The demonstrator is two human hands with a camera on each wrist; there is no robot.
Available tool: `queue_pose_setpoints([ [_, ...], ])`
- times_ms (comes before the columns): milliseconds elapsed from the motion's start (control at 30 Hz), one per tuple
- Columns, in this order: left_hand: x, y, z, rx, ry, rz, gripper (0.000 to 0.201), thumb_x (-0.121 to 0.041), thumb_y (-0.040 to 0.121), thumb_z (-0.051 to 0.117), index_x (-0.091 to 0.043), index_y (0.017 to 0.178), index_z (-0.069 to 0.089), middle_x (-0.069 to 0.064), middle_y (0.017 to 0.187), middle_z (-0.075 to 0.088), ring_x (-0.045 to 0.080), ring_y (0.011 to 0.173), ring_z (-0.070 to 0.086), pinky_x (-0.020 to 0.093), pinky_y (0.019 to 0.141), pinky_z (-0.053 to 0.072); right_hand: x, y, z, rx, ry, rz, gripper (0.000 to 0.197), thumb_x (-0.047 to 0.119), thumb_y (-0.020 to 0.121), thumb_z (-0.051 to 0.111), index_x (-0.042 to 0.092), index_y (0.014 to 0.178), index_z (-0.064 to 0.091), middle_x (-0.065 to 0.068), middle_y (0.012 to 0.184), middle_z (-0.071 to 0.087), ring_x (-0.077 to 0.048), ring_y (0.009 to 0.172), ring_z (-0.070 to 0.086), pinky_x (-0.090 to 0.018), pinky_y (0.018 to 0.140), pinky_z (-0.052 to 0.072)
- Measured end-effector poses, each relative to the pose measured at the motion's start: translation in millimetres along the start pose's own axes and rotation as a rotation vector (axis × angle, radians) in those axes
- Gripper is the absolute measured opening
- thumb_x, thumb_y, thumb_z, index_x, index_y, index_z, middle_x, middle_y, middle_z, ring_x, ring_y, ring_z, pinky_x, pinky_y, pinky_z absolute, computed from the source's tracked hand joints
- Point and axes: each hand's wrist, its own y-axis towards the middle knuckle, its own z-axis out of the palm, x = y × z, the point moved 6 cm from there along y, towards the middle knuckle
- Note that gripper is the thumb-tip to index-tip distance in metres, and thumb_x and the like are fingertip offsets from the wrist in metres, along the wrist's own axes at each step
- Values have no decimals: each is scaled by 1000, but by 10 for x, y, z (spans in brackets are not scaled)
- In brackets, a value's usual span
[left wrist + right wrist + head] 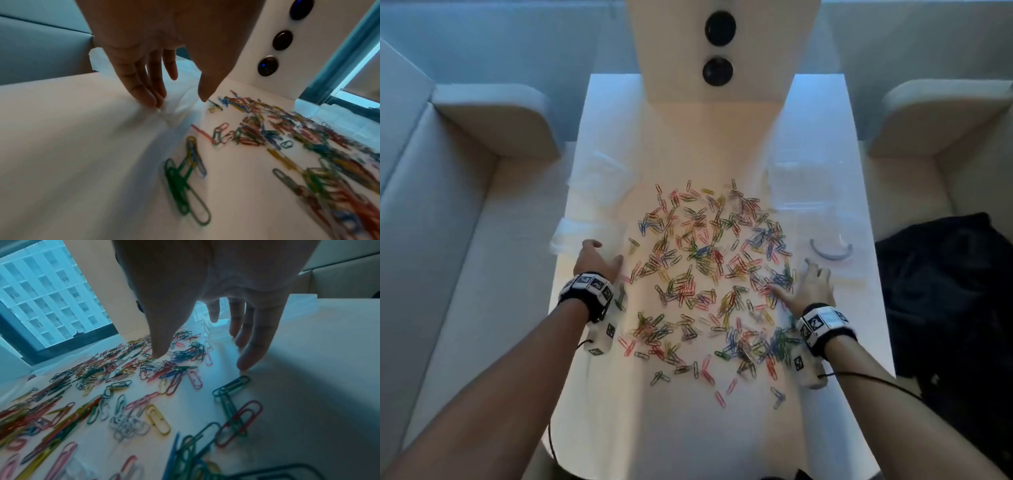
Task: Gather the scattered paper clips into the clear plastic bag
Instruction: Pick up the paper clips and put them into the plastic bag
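Clips (pixel 709 284) all loose mid-table, none bagged: left hand (pixel 599 262) fingers touching the clear plastic bag (pixel 176 112) at left edge, grip unclear; right hand (pixel 810 286) spread, empty; next: open bag, sweep clips in.

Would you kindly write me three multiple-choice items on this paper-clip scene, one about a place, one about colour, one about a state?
1. Where does the clear plastic bag lie?
A. left of the clips
B. on the dark garment
C. under the right hand

2. The paper clips are:
A. all silver
B. of many colours
C. all black

3. What is the left hand doing?
A. making an empty fist
B. lifting a clip
C. touching the bag with its fingers

Answers: 1 A, the head view shows the bag at the table's left edge; 2 B, red, green, blue, yellow and pink show; 3 C, the left wrist view shows the fingertips on crumpled plastic.
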Motion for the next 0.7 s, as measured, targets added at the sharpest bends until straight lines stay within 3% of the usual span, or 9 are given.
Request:
queue_pose_setpoints([
  [100, 44, 2, -12, 36, 107, -44, 46, -36, 82, 68, -14, 116, 45, 15, 100, 66, 36, 92, 63, 39, 77, 48, 68, -21, 26, -29, 2, -26, 101, 66, 63, 75, 21, 142, 32, -13, 127, 41, -34, 119, 44, -46, 99, 44],
  [233, 138, -22, -10, 33, 131, -27, 13, -27, 89, 55, -17, 96, 57, 14, 89, 69, 31, 76, 60, 32, 70, 50, 172, -83, 127, -25, -100, -138, 74, 52, 75, 73, 27, 137, 42, -9, 122, 44, -30, 110, 46, -42, 87, 52],
  [400, 229, -138, -110, -25, -8, 24, 16, -25, 87, 64, -15, 96, 72, 7, 86, 73, 28, 81, 67, 35, 79, 56, 375, -173, 124, -98, -45, -290, 22, 18, 90, 64, 9, 110, 70, -11, 105, 59, -29, 93, 56, -34, 77, 53],
  [533, 191, -426, -178, 14, -250, 28, 26, -16, 77, 76, -22, 101, 68, -1, 76, 71, 20, 60, 70, 35, 63, 61, 482, -242, 231, -37, -74, -356, 18, 9, 93, 59, 8, 101, 74, -9, 100, 67, -27, 87, 63, -33, 82, 54],
  [633, -1, -687, -204, 27, -325, 113, 27, -17, 79, 77, -23, 104, 68, -2, 79, 71, 16, 60, 69, 29, 56, 59, 453, -267, 170, -28, 58, -248, 14, 9, 88, 64, 9, 94, 77, -9, 96, 73, -24, 86, 66, -31, 85, 54],
  [700, -113, -827, -174, 52, -345, 159, 23, -19, 82, 74, -20, 105, 69, -1, 80, 72, 16, 60, 69, 26, 54, 57, 286, -264, 101, -20, 306, -20, 11, 10, 83, 72, 12, 91, 79, -6, 92, 76, -20, 84, 69, -30, 87, 55],
])
